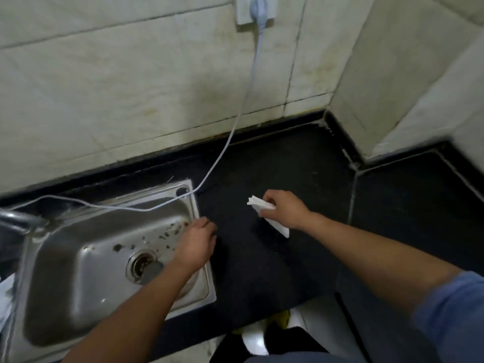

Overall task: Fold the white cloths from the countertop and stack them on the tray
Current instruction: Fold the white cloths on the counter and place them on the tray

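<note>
My right hand point(284, 209) grips a folded white cloth point(259, 205) just above the black countertop point(288, 166); the cloth's layered edges stick out to the left of my fingers and one corner shows below my wrist. My left hand point(196, 243) hovers over the right rim of the steel sink point(78, 271), fingers loosely curled, holding nothing. No tray is in view.
A white cable point(230, 134) runs from a wall socket point(255, 9) down across the sink's back rim. A tap point(18, 220) sits at the sink's left. Tiled walls enclose the counter at the back and right. Floor and a shoe show below the counter edge.
</note>
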A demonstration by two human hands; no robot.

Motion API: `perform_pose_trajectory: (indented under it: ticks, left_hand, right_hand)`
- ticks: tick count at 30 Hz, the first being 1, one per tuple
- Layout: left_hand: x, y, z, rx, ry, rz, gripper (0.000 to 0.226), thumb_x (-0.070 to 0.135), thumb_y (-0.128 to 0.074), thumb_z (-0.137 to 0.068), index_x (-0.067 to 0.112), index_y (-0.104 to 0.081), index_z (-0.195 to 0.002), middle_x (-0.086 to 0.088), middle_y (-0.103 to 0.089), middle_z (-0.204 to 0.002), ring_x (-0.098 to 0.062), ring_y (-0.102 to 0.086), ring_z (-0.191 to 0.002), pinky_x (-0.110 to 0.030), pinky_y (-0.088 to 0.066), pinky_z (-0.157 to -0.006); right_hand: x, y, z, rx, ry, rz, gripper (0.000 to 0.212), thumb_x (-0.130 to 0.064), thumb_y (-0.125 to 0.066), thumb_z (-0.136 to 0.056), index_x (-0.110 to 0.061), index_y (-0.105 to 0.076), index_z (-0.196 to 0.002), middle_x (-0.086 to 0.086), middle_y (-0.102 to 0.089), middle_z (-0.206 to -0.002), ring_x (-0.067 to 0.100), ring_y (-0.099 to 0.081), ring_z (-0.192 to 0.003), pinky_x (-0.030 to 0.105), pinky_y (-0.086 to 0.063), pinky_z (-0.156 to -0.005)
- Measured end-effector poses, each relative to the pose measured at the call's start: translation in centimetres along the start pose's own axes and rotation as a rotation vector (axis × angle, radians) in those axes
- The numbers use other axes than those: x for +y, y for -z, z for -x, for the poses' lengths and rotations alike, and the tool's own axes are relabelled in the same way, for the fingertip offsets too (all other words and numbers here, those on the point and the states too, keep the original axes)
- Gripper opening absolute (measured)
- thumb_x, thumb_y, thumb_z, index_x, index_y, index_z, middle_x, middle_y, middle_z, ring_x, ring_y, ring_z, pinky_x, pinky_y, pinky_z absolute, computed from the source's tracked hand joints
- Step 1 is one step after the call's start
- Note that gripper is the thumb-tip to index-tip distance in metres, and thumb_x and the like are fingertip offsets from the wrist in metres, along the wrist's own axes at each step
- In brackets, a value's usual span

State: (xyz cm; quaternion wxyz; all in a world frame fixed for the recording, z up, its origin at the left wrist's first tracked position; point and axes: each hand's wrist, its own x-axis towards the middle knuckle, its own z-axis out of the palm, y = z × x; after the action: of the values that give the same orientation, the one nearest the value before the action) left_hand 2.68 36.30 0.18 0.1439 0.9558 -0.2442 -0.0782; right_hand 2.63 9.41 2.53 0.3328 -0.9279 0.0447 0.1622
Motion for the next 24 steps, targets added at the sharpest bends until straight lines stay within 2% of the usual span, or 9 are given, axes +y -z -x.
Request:
perform_pose_trajectory:
  ticks: [3, 5, 11, 17, 24]
  left_hand:
    - [1.0, 1.0, -2.1, -0.021, -0.144, -0.010, 0.016, 0.012, -0.065, -0.081, 0.011, -0.068, -0.096, -0.008, -0.061, -0.096, -0.030, -0.060, -0.088, -0.038, -0.051, -0.073]
    - [2.1, 1.5, -3.1, -0.040, -0.249, -0.035, 0.017, 0.014, -0.063, -0.082, 0.012, -0.067, -0.099, -0.008, -0.061, -0.098, -0.031, -0.060, -0.091, -0.039, -0.051, -0.075]
    - [8.0, 2.7, -3.6, -0.094, -0.582, -0.113, 0.020, 0.021, -0.056, -0.090, 0.014, -0.064, -0.107, -0.006, -0.059, -0.105, -0.027, -0.057, -0.099, -0.038, -0.049, -0.079]
    - [18.8, 1.8, -0.6, -0.183, -0.911, -0.148, 0.027, 0.026, -0.051, -0.094, 0.018, -0.061, -0.117, -0.001, -0.056, -0.109, -0.020, -0.056, -0.101, -0.037, -0.050, -0.082]
    - [34.0, -1.6, 9.2, -0.219, -1.279, -0.187, 0.027, 0.026, -0.052, -0.092, 0.017, -0.061, -0.116, -0.004, -0.058, -0.110, -0.025, -0.057, -0.104, -0.039, -0.048, -0.085]
  right_hand:
    - [0.5, 1.4, 4.0, 0.168, -0.028, 0.029, 0.026, -0.053, -0.062, -0.084, -0.028, -0.055, -0.084, -0.004, -0.062, -0.073, 0.016, -0.058, -0.068, 0.034, -0.043, -0.058]
    - [1.0, 1.8, 7.1, 0.263, -0.071, 0.088, 0.029, -0.056, -0.054, -0.088, -0.027, -0.057, -0.089, -0.003, -0.063, -0.075, 0.018, -0.058, -0.071, 0.036, -0.044, -0.061]
    - [2.8, 1.3, 19.0, 0.450, -0.275, 0.286, 0.035, -0.053, -0.044, -0.095, -0.024, -0.059, -0.106, -0.003, -0.061, -0.104, 0.022, -0.059, -0.092, 0.035, -0.044, -0.071]
    - [4.8, -0.8, 33.5, 0.596, -0.540, 0.327, 0.028, -0.043, -0.047, -0.097, -0.021, -0.060, -0.111, -0.002, -0.062, -0.110, 0.023, -0.060, -0.099, 0.034, -0.042, -0.073]
    - [6.6, -6.7, 52.4, 0.761, -0.872, 0.272, 0.025, -0.042, -0.047, -0.097, -0.024, -0.060, -0.108, -0.004, -0.061, -0.105, 0.023, -0.060, -0.095, 0.034, -0.043, -0.070]
